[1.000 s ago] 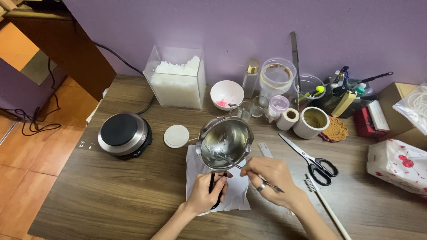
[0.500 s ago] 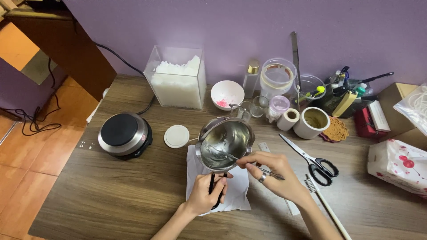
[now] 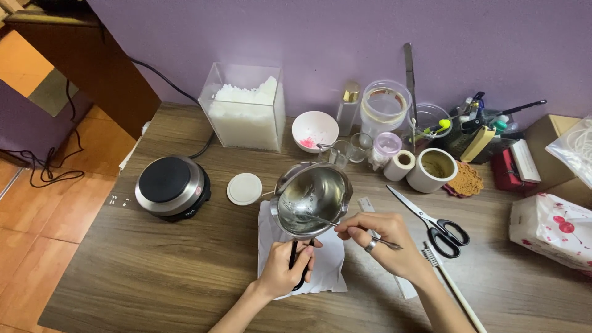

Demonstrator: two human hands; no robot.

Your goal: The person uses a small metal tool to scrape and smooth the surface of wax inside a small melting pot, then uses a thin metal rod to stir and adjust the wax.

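Since a second ago my right hand (image 3: 385, 243) slid left, pinching the spoon (image 3: 320, 220) inside the pot (image 3: 311, 198) | left hand (image 3: 285, 272) clenched round handle, pot tilted over paper (image 3: 330, 262) on tabletop (image 3: 154, 271) | risk: tilting further spills contents; hard scraping twists my grip.

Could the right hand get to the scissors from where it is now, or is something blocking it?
Probably yes. The scissors lie flat on the wooden table just right of the right hand, with bare wood between. But that hand holds a thin metal stirrer reaching into the steel pot.
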